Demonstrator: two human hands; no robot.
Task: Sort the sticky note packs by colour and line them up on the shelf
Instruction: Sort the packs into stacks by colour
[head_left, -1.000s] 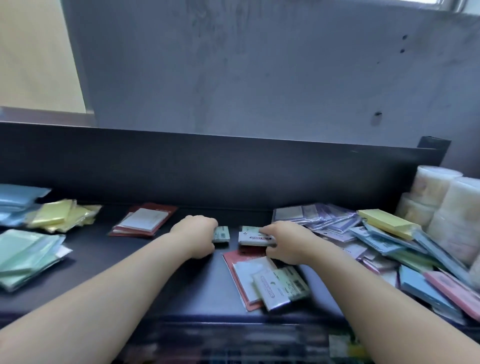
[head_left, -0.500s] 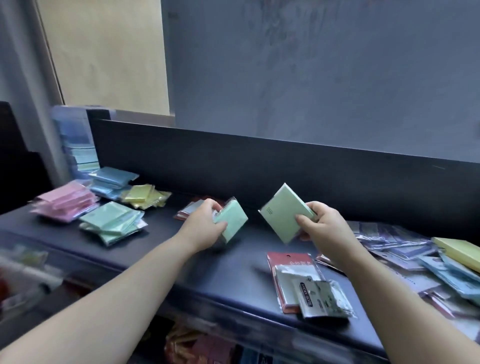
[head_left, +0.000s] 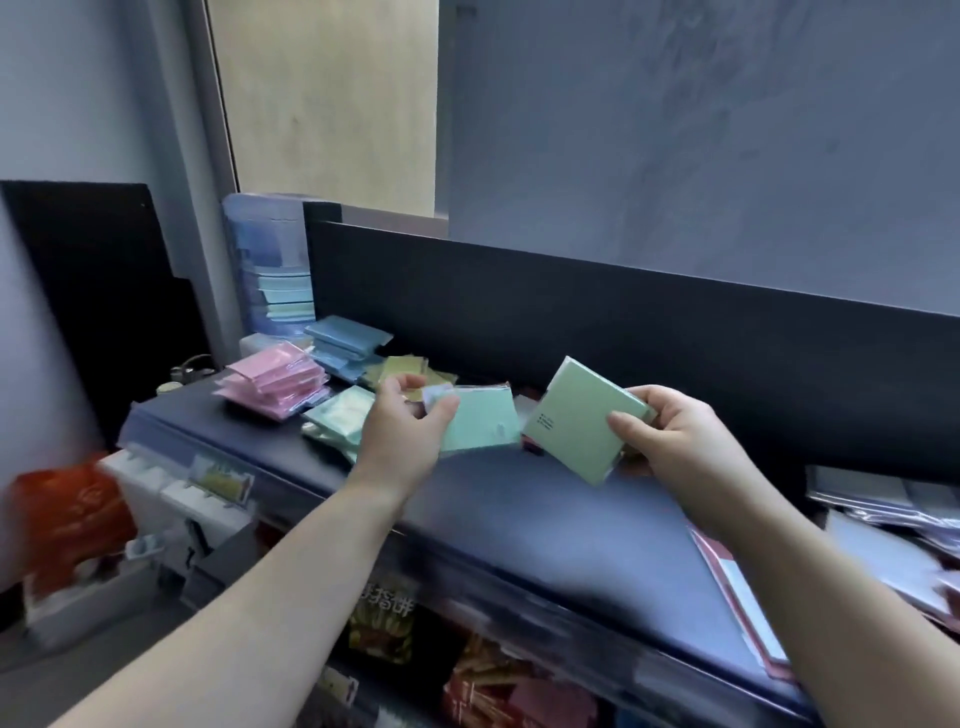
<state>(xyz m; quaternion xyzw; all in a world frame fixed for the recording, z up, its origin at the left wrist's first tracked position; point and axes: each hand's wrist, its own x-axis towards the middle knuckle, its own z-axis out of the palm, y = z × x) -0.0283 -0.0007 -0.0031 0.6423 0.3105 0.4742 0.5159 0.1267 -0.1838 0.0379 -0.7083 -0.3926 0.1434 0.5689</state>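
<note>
Behind, a clear tub (head_left: 260, 221) holds stacked blue and green packs (head_left: 287, 301).

Both forearms reach forward, left hand (head_left: 402, 434) and right hand (head_left: 672, 447) side by side, fingers (head_left: 631, 423) curled in a grip.

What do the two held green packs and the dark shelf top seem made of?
Left hand mint pack: probably paper in clear glossy film, its edges shiny. Right hand pale green pack: matte paper or card, flat, printed. Shelf top: smooth, dark, faint sheen; metal or laminate, unclear.
</note>
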